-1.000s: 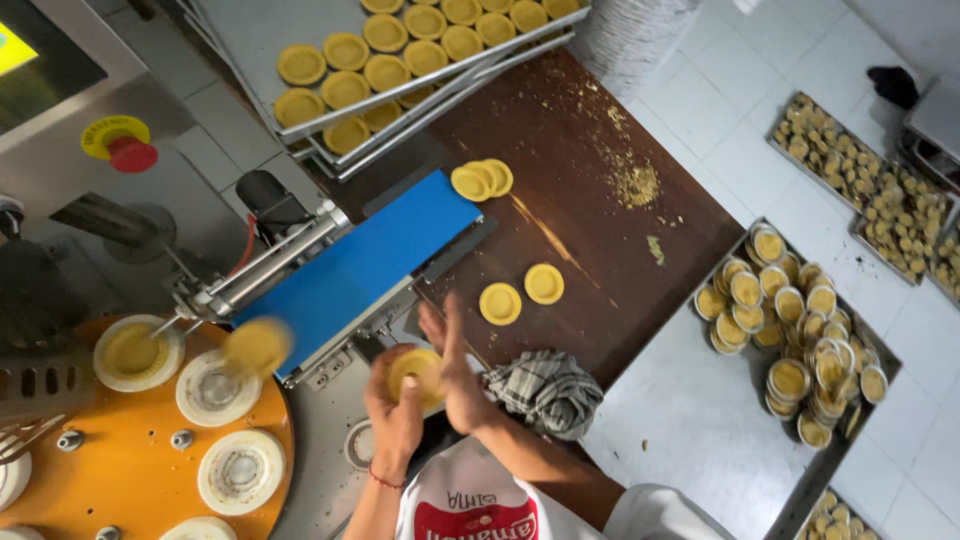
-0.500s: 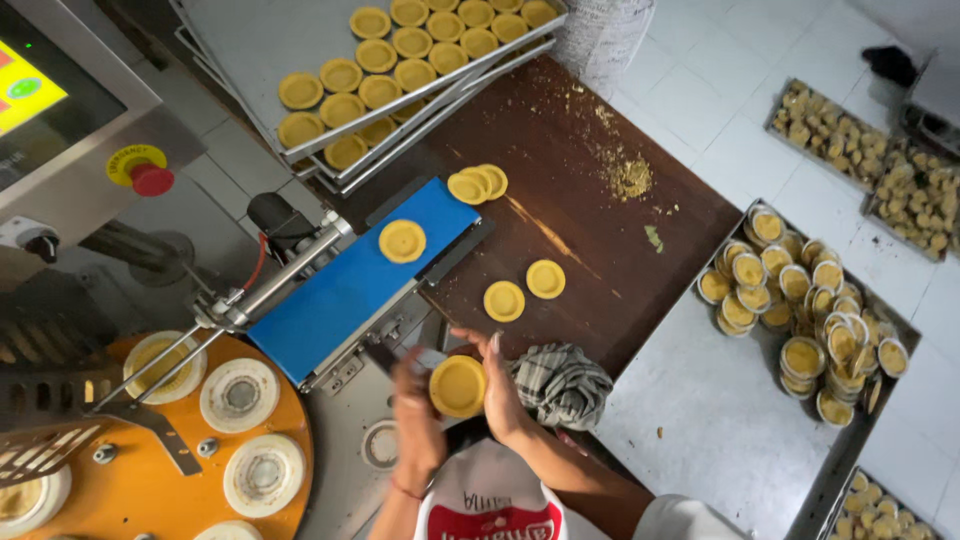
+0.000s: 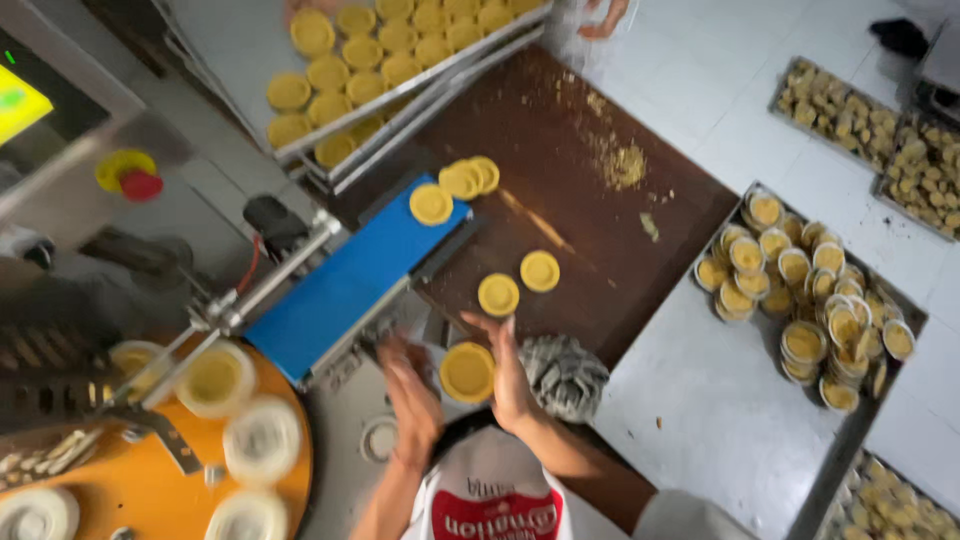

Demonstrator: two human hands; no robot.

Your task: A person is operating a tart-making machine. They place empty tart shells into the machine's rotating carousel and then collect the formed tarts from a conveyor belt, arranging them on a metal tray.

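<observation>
Left hand: your left hand [image 3: 413,392] is open, fingers spread, palm turned toward the yellow disc [image 3: 467,372]; whether it touches the rim, you cannot tell.
Right hand: your right hand [image 3: 510,372] is open and flat against the disc's other side.
Disc: round, so no long axis; its flat face points up at you, between your palms, off the near edge of the brown board [image 3: 560,200].
Board: two more discs [image 3: 519,282] lie near its near edge, a small stack [image 3: 470,177] at its far-left corner.
Belt: the blue conveyor [image 3: 345,285] carries one disc [image 3: 430,204] at its far end.
Cloth: a grey rag [image 3: 563,373] sits just beside your right hand.
</observation>
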